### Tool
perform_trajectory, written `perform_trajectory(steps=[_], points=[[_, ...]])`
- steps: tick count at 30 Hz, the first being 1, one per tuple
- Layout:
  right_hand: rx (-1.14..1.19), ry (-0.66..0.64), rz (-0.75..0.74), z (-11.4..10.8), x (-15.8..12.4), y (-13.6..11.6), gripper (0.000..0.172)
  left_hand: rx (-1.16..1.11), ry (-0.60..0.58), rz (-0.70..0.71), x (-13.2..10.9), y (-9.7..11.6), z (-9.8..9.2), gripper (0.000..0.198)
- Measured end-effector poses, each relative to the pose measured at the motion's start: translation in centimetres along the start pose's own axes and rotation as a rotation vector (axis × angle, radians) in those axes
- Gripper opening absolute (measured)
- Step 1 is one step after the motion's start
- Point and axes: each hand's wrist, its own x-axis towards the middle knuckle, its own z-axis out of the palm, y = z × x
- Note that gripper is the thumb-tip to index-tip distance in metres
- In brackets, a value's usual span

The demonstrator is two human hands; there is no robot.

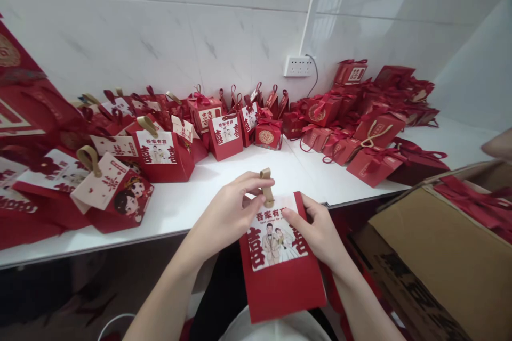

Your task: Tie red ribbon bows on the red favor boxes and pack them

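Observation:
A red gift box (282, 290) with a white label showing a cartoon bride and groom is held over my lap, in front of the table edge. My right hand (318, 226) grips its upper right side, thumb on the label and fingers behind. At the box's top stands a gold ribbon loop (266, 187). The fingers and thumb of my left hand (234, 208) are closed around this loop. Nearest on the table to the left are a gift box with a cartoon couple (130, 200) and a red box with the same bride-and-groom label (170, 162).
Red gift boxes (226, 141) line the white table (244, 170) along the tiled wall. More boxes with ribbons (340, 112) are heaped at the right. An open cardboard carton (440, 240) with red ribbon inside stands at the right front. A power strip (299, 66) hangs on the wall.

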Motion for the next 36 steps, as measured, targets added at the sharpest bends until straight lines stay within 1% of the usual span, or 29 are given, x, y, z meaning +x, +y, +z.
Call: perform_trajectory(steps=[2, 3, 6, 7, 9, 10, 13, 18, 23, 25, 26, 27, 29, 30, 31, 32, 33, 34, 35, 36], points=[[0.026, -0.036, 0.036, -0.2, -0.3, -0.4, 0.024, -0.03, 0.016, 0.008, -0.1, 0.1, 0.0, 0.029], [0.001, -0.023, 0.027, -0.3, -0.4, -0.5, 0.024, -0.048, 0.018, 0.015, -0.2, 0.2, 0.1, 0.029], [-0.15, 0.1, -0.063, -0.4, -0.6, -0.9, 0.031, -0.116, -0.01, 0.034, -0.2, 0.3, 0.4, 0.028], [-0.197, 0.138, -0.092, -0.4, -0.6, -1.0, 0.029, -0.141, -0.023, 0.041, -0.2, 0.4, 0.6, 0.028], [-0.259, 0.171, -0.129, -0.2, -0.5, -1.3, 0.019, -0.179, -0.027, 0.054, -0.2, 0.5, 0.9, 0.027], [-0.275, 0.173, -0.14, -0.2, -0.4, -1.5, 0.015, -0.191, -0.021, 0.059, -0.2, 0.5, 1.1, 0.027], [-0.269, 0.145, -0.151, 0.0, -0.3, -1.8, 0.012, -0.203, -0.01, 0.057, -0.3, 0.4, 1.3, 0.028], [-0.239, 0.061, -0.124, -0.2, -0.5, -1.8, 0.01, -0.194, -0.046, 0.061, -0.6, -0.1, 1.4, 0.033], [-0.226, 0.046, -0.138, -0.4, -0.2, -1.7, 0.007, -0.218, -0.038, 0.05, -0.7, 0.0, 1.8, 0.034], [-0.207, 0.075, -0.147, -0.6, -0.1, -1.5, 0.006, -0.233, -0.023, 0.037, -0.4, 0.0, 1.8, 0.032], [-0.175, 0.083, -0.13, -0.7, 0.1, -1.4, 0.008, -0.238, -0.012, 0.027, -0.1, -0.1, 1.6, 0.032], [-0.119, 0.071, -0.092, -0.8, 0.2, -1.2, 0.018, -0.241, 0.007, 0.013, 0.3, -0.3, 1.5, 0.031], [0.057, -0.027, 0.041, -1.2, 0.5, -0.8, 0.038, -0.265, 0.068, -0.024, 1.2, -0.9, 1.1, 0.033], [0.158, -0.086, 0.123, -1.4, 0.7, -0.6, 0.044, -0.291, 0.123, -0.047, 1.6, -1.3, 1.0, 0.036], [0.251, -0.114, 0.202, -1.5, 0.9, -0.4, 0.043, -0.329, 0.19, -0.067, 2.0, -1.8, 1.0, 0.042], [0.335, -0.093, 0.265, -1.6, 1.1, -0.2, 0.04, -0.377, 0.262, -0.082, 2.2, -2.1, 1.0, 0.047], [0.407, -0.026, 0.315, -1.7, 1.4, 0.0, 0.037, -0.432, 0.32, -0.092, 2.2, -2.4, 1.2, 0.052], [0.469, 0.06, 0.348, -1.8, 1.6, 0.2, 0.035, -0.488, 0.347, -0.098, 2.1, -2.6, 1.5, 0.056], [0.521, 0.15, 0.363, -1.8, 1.9, 0.3, 0.034, -0.538, 0.338, -0.098, 1.8, -2.6, 1.9, 0.055], [0.557, 0.227, 0.361, -1.9, 2.1, 0.5, 0.034, -0.575, 0.293, -0.087, 1.4, -2.5, 2.4, 0.051]])
